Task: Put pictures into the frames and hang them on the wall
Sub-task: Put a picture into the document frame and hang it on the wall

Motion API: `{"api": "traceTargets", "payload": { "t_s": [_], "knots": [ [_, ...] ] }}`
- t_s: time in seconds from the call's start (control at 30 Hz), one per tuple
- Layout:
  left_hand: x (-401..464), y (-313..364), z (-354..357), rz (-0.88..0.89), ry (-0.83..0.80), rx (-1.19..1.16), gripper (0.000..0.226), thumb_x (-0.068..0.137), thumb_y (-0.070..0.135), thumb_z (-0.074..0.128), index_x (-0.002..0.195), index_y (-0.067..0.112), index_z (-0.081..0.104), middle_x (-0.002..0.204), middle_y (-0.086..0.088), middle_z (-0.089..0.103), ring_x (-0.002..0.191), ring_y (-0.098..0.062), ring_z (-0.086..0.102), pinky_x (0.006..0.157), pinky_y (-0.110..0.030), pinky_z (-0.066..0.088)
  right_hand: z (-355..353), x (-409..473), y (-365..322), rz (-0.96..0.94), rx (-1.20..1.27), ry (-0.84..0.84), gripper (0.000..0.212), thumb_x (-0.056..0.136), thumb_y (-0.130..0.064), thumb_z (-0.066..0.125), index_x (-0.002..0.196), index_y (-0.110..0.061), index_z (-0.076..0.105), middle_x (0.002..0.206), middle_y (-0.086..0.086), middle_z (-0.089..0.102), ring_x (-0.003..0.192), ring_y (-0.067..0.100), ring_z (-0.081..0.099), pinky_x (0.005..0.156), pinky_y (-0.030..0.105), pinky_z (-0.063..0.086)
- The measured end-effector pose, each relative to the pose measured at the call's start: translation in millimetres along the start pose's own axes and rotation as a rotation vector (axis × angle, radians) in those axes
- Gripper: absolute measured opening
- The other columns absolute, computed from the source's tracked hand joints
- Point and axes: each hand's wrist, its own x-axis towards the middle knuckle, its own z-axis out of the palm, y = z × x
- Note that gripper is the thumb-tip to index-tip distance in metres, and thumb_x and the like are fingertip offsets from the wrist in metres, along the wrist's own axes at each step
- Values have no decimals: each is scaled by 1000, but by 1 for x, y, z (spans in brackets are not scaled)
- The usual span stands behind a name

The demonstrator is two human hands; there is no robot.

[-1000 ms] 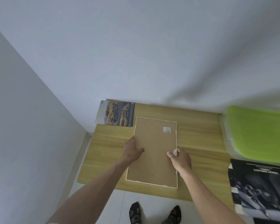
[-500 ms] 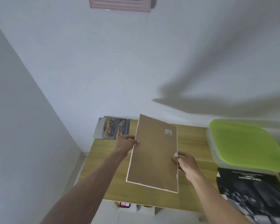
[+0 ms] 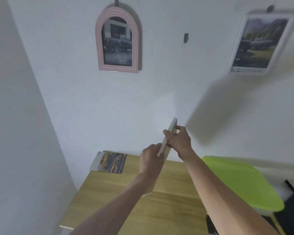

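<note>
Together both hands grip the frame edge-on above the table.

A plain domestic room, seen at a corner where two bare white walls meet. Two framed pictures hang from small hooks: a pink arched frame holding a vehicle photo, and a white frame holding a landscape. A third hook sits between them with nothing on it. Below, a light wooden table stands against the wall, bearing a loose print and a clear storage box with a lime-green lid. Furnishing and decoration suggest a home rather than a workplace.
</note>
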Motion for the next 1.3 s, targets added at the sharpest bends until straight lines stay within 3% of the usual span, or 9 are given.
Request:
{"api": "traceTargets", "payload": {
  "t_s": [0.13, 0.27, 0.37, 0.47, 0.53, 0.6, 0.7, 0.9, 1.3],
  "knots": [
    [-23, 41, 17, 52, -54, -95, 28, 86, 24, 72, 113, 25, 70, 94, 8, 68, 82, -14, 64, 75, -37, 54, -46, -10, -13, -69, 4, 72, 39, 86, -17, 63, 124, -15, 53, 99, 4, 65, 90, 26, 69, 82, 48, 59],
    [-23, 61, 18, 186, 56, 75, 49, 90, 55, 59, 131, 28, 60, 118, 11, 66, 105, -7, 63, 88, -29, 51, -92, -14, -20, -155, 149, 27, 35, 84, -8, 61, 115, -24, 61, 96, 9, 74, 87, 25, 72, 82, 45, 59],
    [4, 67, -3, 222, 189, 185, 55, 95, 43, 56, 144, 19, 45, 137, -3, 51, 122, -21, 52, 98, -39, 47, -121, -18, -34, -205, 215, 10, 36, 88, -3, 61, 116, -26, 64, 93, 8, 75, 79, 22, 70, 71, 36, 55],
    [43, 71, -34, 93, 182, 223, 66, 98, 35, 52, 153, 13, 23, 147, -13, 35, 134, -31, 37, 109, -45, 35, -143, -10, -50, -261, 230, 19, 36, 88, -5, 61, 109, -34, 67, 96, 9, 75, 86, 27, 67, 74, 41, 48],
    [67, 79, -52, 75, 119, 150, 63, 99, 32, 51, 153, 15, 24, 143, -12, 43, 129, -27, 46, 107, -37, 39, -155, -2, -62, -296, 227, 31, 34, 90, -9, 62, 108, -36, 68, 100, 7, 75, 96, 32, 68, 81, 46, 52],
    [87, 94, -67, 117, 68, 4, 47, 98, 24, 55, 144, 24, 43, 123, 0, 64, 100, -10, 65, 84, -20, 50, -164, 6, -77, -332, 230, 23, 31, 90, -12, 64, 108, -38, 67, 102, 6, 75, 104, 33, 67, 95, 54, 51],
    [117, 112, -83, 138, 44, -214, 37, 93, 13, 62, 120, 38, 62, 89, 9, 72, 73, -3, 65, 75, -30, 54, -172, 22, -97, -389, 215, 40, 30, 92, -14, 65, 107, -40, 67, 104, 1, 75, 104, 31, 68, 96, 60, 51],
    [186, 136, -97, 156, -19, -320, 34, 88, 8, 66, 116, 27, 64, 86, -4, 72, 79, -21, 66, 74, -40, 57, -173, 69, -139, -538, 47, 150, 30, 94, -11, 63, 115, -32, 66, 95, -7, 71, 93, 14, 67, 89, 41, 55],
    [302, 142, -99, 201, 29, -247, 31, 88, 10, 66, 116, 21, 62, 91, -8, 69, 84, -21, 66, 83, -45, 56, -145, 162, -186, -615, 18, 278, 41, 91, -16, 70, 123, -39, 57, 93, -5, 70, 92, 14, 67, 88, 40, 55]
  ]
}}
